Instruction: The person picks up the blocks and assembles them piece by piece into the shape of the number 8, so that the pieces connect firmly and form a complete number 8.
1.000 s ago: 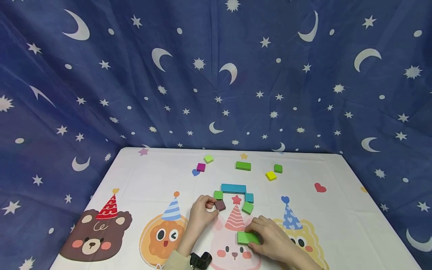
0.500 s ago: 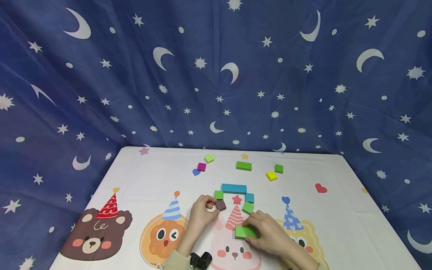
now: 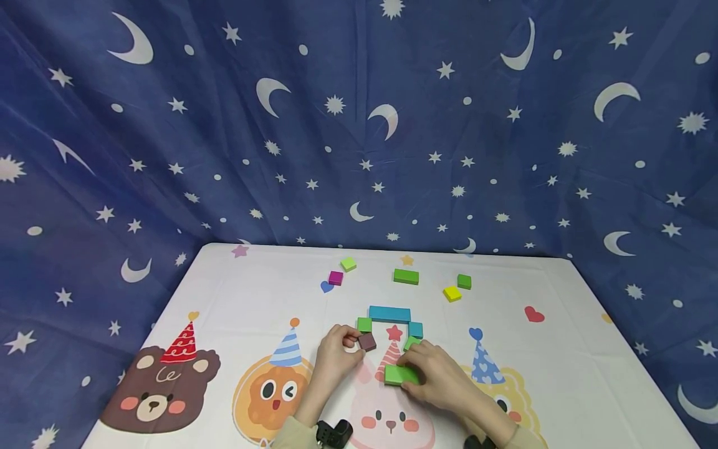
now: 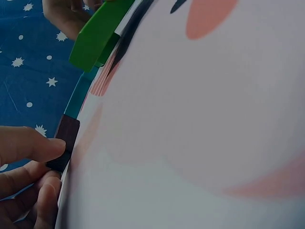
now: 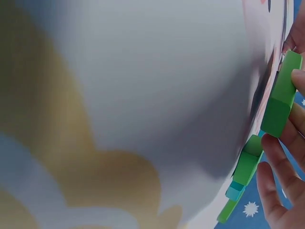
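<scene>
The left hand [image 3: 333, 357] pinches the brown block [image 3: 367, 342] on the white table [image 3: 258, 299], just beside a small green block [image 3: 364, 324]. The right hand [image 3: 437, 375] grips the long green block [image 3: 396, 375] above the table, its thumb and fingers parted only by this block.

The curtain [image 3: 415, 75] filling the upper frame is deep blue, patterned with pale moons, stars and dots. The white bench [image 3: 594, 386] below carries a printed brown bear [image 3: 182, 390] with a red, pale-lined hat, an orange face [image 3: 263, 402] under blue-and-white stripes, and a pink face [image 3: 392, 405] topped by coral stripes. At lower centre, the long block [image 3: 396, 375] is bright green, the small block [image 3: 367, 342] left of it dark brown. Farther up lie a blue bar [image 3: 389, 314], a magenta cube [image 3: 335, 278] and a yellow cube [image 3: 452, 294].
</scene>
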